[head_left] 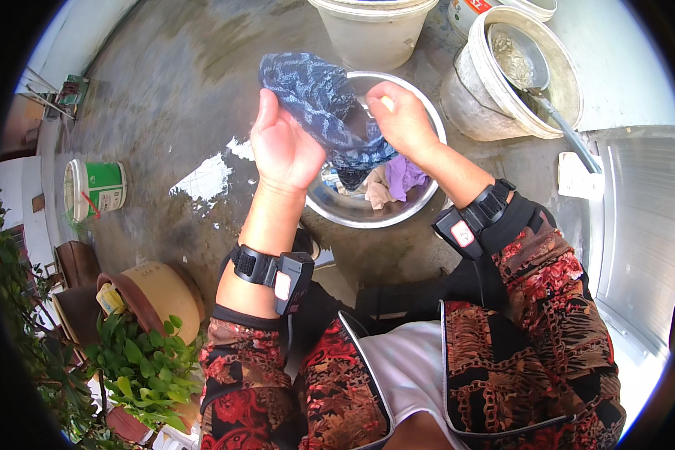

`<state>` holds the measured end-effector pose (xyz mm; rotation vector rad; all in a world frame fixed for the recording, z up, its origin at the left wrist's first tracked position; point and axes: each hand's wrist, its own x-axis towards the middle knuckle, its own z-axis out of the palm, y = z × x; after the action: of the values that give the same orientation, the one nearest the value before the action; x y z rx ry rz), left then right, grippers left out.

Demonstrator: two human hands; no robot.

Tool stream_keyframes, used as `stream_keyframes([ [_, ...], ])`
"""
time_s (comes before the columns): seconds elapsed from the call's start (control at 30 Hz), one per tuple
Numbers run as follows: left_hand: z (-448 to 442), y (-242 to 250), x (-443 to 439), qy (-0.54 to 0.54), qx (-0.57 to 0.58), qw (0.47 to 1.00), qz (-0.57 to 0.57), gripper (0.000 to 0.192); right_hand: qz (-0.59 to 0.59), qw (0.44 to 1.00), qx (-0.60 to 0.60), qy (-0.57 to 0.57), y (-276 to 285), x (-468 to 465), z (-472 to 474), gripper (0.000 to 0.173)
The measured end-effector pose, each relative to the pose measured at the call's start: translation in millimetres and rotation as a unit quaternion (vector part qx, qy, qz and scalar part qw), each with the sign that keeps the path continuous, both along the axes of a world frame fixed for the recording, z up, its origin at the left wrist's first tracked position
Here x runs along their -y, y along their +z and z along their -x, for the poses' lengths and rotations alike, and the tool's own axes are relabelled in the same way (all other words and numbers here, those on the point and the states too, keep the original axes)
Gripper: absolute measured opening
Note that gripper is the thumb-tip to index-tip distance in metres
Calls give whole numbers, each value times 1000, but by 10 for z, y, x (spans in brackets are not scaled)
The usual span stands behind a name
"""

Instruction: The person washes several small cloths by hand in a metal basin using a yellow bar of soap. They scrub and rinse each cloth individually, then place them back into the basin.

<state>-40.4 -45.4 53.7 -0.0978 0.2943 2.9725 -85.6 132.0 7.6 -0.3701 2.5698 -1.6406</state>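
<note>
A wet-looking dark blue cloth (309, 93) with a light blue pattern is held up over a steel basin (436, 107). My left hand (287, 146) supports it from the left, palm turned up, thumb raised and fingers hidden behind the fabric. Over the basin's upper right part, my right hand (399, 118) is closed around a small pale yellow piece (387, 103), possibly soap. The cloth's lower folds pass close by that hand; whether it also grips them is hidden. Inside the basin lie a purple cloth (404, 177) and a beige cloth (378, 190).
Beyond the basin stands a large white bucket (371, 36). To its right, another bucket (467, 95) holds a long-handled dipper (517, 56). A green-and-white pail (98, 188) is at left, near a planter pot (163, 298) and leafy plants (140, 360). The concrete floor (163, 112) is wet.
</note>
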Motion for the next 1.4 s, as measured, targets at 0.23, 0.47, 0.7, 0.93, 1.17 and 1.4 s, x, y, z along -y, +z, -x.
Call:
stream_keyframes([
  [0.23, -46, -20, -36, 23, -16, 999, 16, 50, 273, 881, 373, 101, 343, 155, -95, 52],
  [0.47, -98, -61, -178, -10, 137, 962, 235, 32, 279, 892, 351, 48, 252, 35, 60, 21],
  [0.7, -188, -300, -240, -114, 231, 896, 361, 23, 314, 859, 361, 180, 600, -104, 104, 15],
  [0.93, -71, -538, -210, -2, 176, 929, 325, 20, 303, 780, 389, 386, 998, -382, -82, 21],
  [1.17, -115, -298, -179, 15, 73, 973, 217, 42, 139, 831, 407, 352, 383, -231, -424, 24],
  [1.4, 137, 156, -265, 172, -345, 168, 907, 33, 274, 872, 358, -193, 325, -219, 232, 15],
])
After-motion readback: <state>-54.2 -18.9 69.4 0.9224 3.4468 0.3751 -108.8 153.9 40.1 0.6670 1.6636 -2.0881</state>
